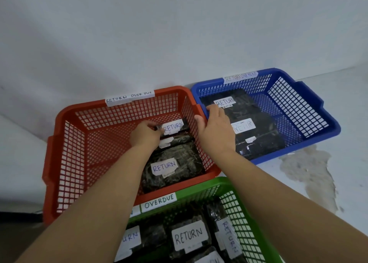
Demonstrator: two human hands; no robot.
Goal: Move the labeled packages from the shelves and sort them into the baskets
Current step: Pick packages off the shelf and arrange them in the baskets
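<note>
Pale grey floor (pixel 338 111) and a plain white wall (pixel 179 24) are seen behind three plastic mesh baskets set close together; a stained, flaking patch (pixel 310 173) is noted on the floor at 3 o'clock.

Red basket (pixel 65 163), at centre-left, is tagged "RETURN OVERDUE" on its far rim. Black wrapped packages are stacked along its right side; the nearest package (pixel 173 169) bears a "RETURN" label. At the far end, another labelled package (pixel 175 127) is pinched at its left edge by the left hand (pixel 145 136), fingers curled onto the wrap, inside the basket.

Blue basket (pixel 298 103), at 1 o'clock, is tagged with the same words, partly blurred. Black packages (pixel 258 127) with "RETURN" labels are laid on its floor. The right hand (pixel 216 129) is rested over the near-left rim of this basket, fingers draped loosely over the edge, thumb toward the red basket; nothing is held in it.

Green basket (pixel 245 213), at 6 o'clock, is tagged "OVERDUE" and is filled with black packages (pixel 189 237) labelled "RETURN".
</note>
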